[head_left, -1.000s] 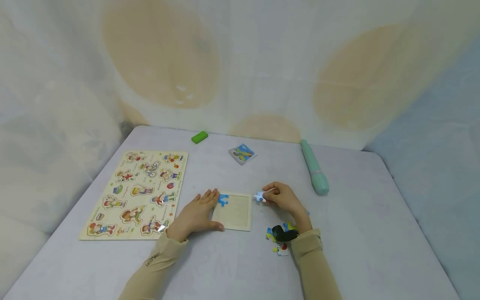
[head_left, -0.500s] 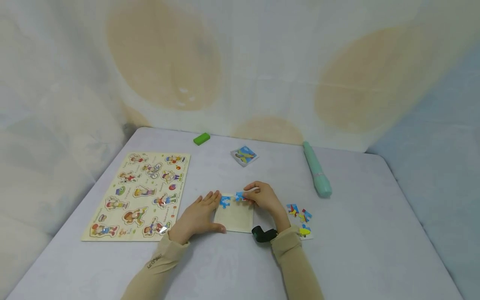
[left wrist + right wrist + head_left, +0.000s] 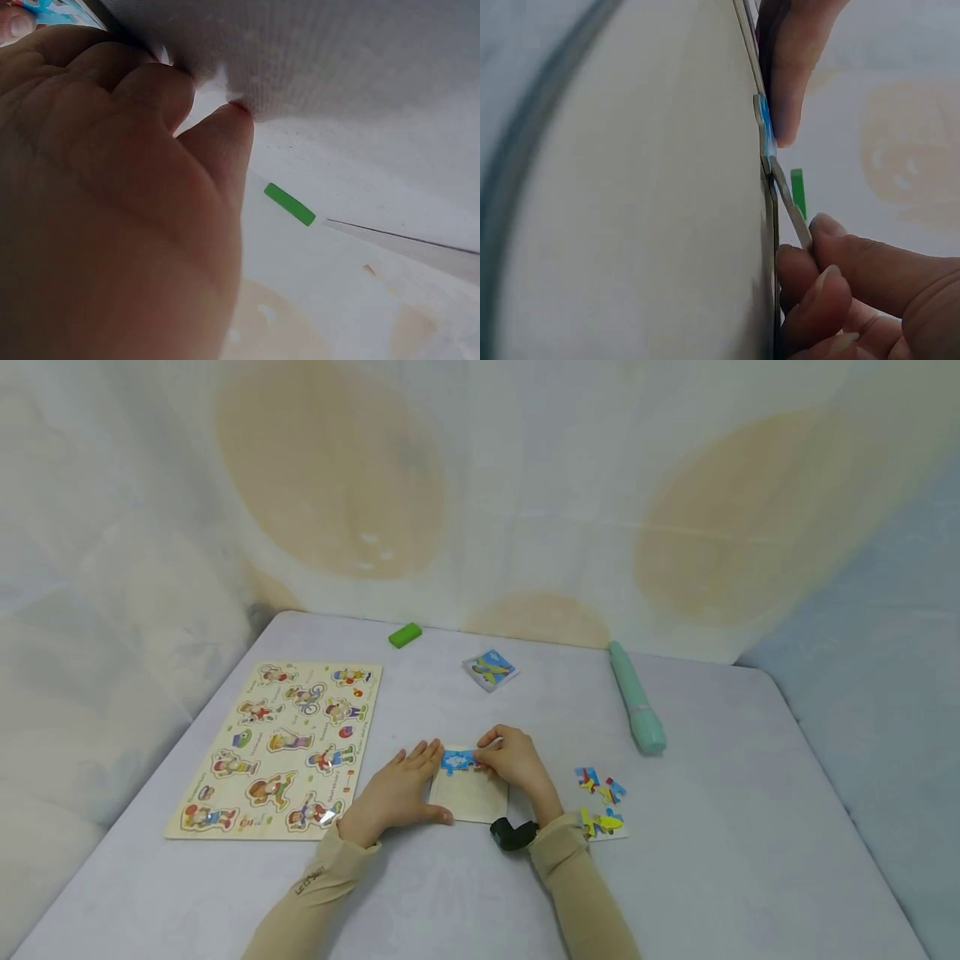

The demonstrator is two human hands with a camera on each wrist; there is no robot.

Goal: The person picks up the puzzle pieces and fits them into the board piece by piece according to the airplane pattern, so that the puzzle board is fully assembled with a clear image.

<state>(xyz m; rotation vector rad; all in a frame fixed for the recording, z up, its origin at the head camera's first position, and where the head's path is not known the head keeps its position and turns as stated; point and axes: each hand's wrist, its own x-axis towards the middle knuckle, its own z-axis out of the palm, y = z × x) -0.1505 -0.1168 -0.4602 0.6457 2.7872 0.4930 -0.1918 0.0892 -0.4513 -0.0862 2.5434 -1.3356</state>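
My left hand (image 3: pixel 397 793) lies with straight fingers along the left side of a small wooden puzzle tray (image 3: pixel 476 810); its fingertips are at the tray's upper left corner. A blue jigsaw piece (image 3: pixel 452 762) sits in that corner. Between thumb and fingers, my right hand (image 3: pixel 517 764) pinches a second jigsaw piece (image 3: pixel 793 206) at the tray's top edge. In the right wrist view this piece is tilted, one edge against the blue piece (image 3: pixel 765 131) in the tray and the other raised. Several loose jigsaw pieces (image 3: pixel 590 778) lie right of the tray.
A large wooden board with cartoon figures (image 3: pixel 288 740) lies at left. Toward the back are a green block (image 3: pixel 406 636), a small picture card (image 3: pixel 491 670) and a mint-green wand-shaped object (image 3: pixel 637 706). A dark wrist device (image 3: pixel 512 835) is on my right wrist. Curtains surround the table.
My right hand has carried the jigsaw piece left from beside the tray to over its top edge, against the first piece. The loose pieces are now uncovered. My left hand stays in place.
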